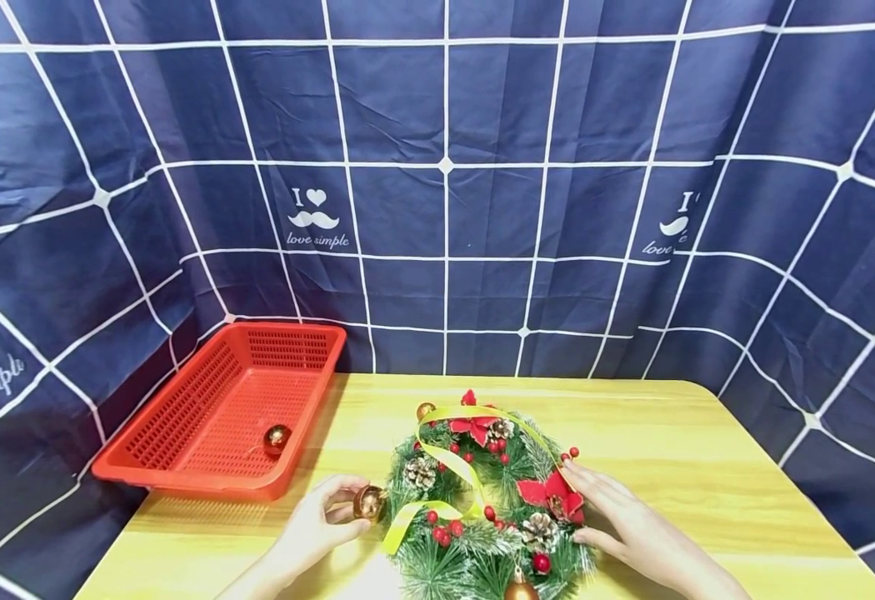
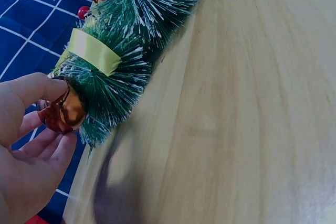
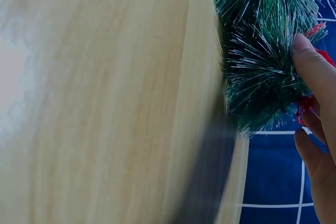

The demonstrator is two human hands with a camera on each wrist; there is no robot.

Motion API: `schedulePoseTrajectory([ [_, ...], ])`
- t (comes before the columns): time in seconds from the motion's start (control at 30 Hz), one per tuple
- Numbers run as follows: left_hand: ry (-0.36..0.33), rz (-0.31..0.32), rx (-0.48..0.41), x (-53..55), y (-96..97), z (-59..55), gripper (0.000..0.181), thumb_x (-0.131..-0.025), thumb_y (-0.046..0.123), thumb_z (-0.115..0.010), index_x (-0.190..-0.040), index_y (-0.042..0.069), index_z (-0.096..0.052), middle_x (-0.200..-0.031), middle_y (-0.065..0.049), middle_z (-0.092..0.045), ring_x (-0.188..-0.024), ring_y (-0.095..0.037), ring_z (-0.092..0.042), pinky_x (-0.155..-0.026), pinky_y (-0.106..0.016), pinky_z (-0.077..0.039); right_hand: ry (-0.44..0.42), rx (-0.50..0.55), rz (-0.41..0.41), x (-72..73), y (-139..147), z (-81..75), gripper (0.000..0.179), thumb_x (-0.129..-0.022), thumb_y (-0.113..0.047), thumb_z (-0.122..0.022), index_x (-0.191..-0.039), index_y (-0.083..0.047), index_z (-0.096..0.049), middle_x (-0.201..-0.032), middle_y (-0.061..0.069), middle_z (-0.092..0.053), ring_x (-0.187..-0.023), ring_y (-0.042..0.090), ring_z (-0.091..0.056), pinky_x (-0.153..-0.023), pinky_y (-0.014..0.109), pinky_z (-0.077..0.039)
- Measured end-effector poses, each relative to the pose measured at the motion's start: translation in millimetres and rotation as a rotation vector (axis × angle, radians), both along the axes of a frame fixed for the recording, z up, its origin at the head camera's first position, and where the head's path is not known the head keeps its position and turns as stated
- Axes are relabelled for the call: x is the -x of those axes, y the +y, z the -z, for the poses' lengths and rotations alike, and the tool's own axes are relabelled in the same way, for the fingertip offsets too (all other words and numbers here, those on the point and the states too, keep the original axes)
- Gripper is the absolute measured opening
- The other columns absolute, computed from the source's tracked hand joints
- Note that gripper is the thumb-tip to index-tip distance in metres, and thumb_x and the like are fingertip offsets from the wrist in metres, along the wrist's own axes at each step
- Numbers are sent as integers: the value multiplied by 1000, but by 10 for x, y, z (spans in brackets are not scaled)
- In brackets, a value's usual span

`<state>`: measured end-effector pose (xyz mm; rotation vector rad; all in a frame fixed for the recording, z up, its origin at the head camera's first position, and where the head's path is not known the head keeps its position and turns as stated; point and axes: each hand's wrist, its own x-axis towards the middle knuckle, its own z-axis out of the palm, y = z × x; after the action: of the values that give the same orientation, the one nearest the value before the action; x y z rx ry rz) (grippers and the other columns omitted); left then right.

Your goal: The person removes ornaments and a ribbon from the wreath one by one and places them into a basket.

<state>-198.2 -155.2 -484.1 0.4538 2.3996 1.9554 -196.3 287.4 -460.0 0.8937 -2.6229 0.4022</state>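
**Christmas wreath [image 1: 430, 575] on the table, a hand at either side**

From where I stand, the wreath lies on the near part of the wood-grain table [image 1: 707, 467]. A gold bauble [image 1: 522, 592] sits at its near edge, beside red berries [image 1: 541, 563] and a frosted pinecone [image 1: 539, 530].

The left hand [image 1: 316, 523] pinches a copper-gold bauble [image 1: 369, 503] between thumb and fingers, against the left rim; whether it is fastened there I cannot tell. The right hand [image 1: 625, 523] is spread, fingers fairly straight and thumb apart, touching the right rim beside a red poinsettia [image 1: 557, 497].

A yellow ribbon [image 1: 452, 460] curls loosely over the ring. A second poinsettia [image 1: 472, 427] marks the far side.

Handling, in my judgement: light overall; bristles soft and springy, the ring beneath probably stiffer. Take hold at opposite sides, through the greenery, clear of petals and berries, which may come loose. The pinched bauble looks smooth, likely slippery and easily dented; hold it lightly around its middle.

Beyond, to the left, a red plastic basket [image 1: 197, 482] contains another shiny bauble [image 1: 277, 439]. Furthest back hangs a navy curtain [image 1: 497, 208] with white grid lines.
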Motion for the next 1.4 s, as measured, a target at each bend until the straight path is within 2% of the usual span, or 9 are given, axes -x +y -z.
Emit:
schedulePoseTrajectory([
  [0.07,-18,1,-24,-2,10,-9,50,-67,8,-78,-112,5,-56,-113,-12,-55,-100,-11,-57,-90,-21,-45,1,5,-4,0,-4,4,72,-79,-44,-64,-141,-24,-33,-139,-4,-41,-123,13,-39,-99,1,-11],
  [0.27,-12,9,-44,-6,24,-35,50,-67,8,-78,-112,4,-56,-115,-12,-54,-100,-11,-56,-91,-22,-45,-21,8,18,-16,-3,13,72,-79,-46,-63,-141,-25,-33,-140,-6,-40,-123,13,-39,-98,0,-10],
  [0.33,12,20,-45,-9,27,-43,49,-67,8,-77,-111,4,-56,-114,-13,-55,-99,-11,-56,-90,-23,-46,-37,12,29,-19,-2,13,73,-79,-48,-63,-141,-26,-32,-140,-7,-40,-124,13,-39,-98,-1,-10],
  [0.57,160,53,-22,-25,41,-66,47,-70,8,-76,-112,3,-56,-109,-15,-56,-97,-11,-56,-87,-25,-49,-50,18,45,-27,-8,3,73,-78,-49,-63,-141,-27,-32,-139,-8,-40,-123,13,-39,-96,-2,-10],
  [0.63,157,49,-20,-28,41,-80,48,-70,9,-76,-113,3,-56,-109,-15,-56,-98,-11,-56,-87,-25,-49,-54,17,49,-27,-11,0,73,-78,-49,-63,-141,-27,-32,-140,-8,-40,-124,12,-39,-96,-2,-9],
  [0.87,74,16,6,-21,43,-144,49,-69,12,-77,-113,9,-57,-110,-8,-56,-99,-10,-55,-89,-25,-47,-38,11,33,-24,-14,-7,72,-79,-48,-63,-141,-27,-32,-140,-6,-40,-123,13,-39,-97,-2,-9],
  [0.97,87,24,3,-17,50,-160,48,-69,11,-77,-112,9,-57,-110,-8,-56,-99,-10,-54,-90,-25,-47,-17,9,16,-21,-14,-8,72,-79,-46,-64,-141,-25,-33,-139,-5,-40,-123,15,-40,-98,0,-10],
  [1.23,182,79,-38,-9,82,-182,48,-70,6,-75,-113,6,-56,-112,-11,-55,-99,-10,-54,-89,-26,-47,-24,16,14,-18,-22,-16,72,-79,-46,-64,-141,-25,-33,-139,-5,-41,-122,15,-41,-97,-1,-11],
  [1.4,198,92,-59,-12,107,-197,47,-70,4,-74,-113,4,-56,-111,-13,-55,-99,-11,-55,-89,-25,-47,-34,17,36,-34,-26,-21,72,-78,-47,-64,-141,-27,-33,-140,-7,-40,-123,15,-40,-97,-1,-10],
])
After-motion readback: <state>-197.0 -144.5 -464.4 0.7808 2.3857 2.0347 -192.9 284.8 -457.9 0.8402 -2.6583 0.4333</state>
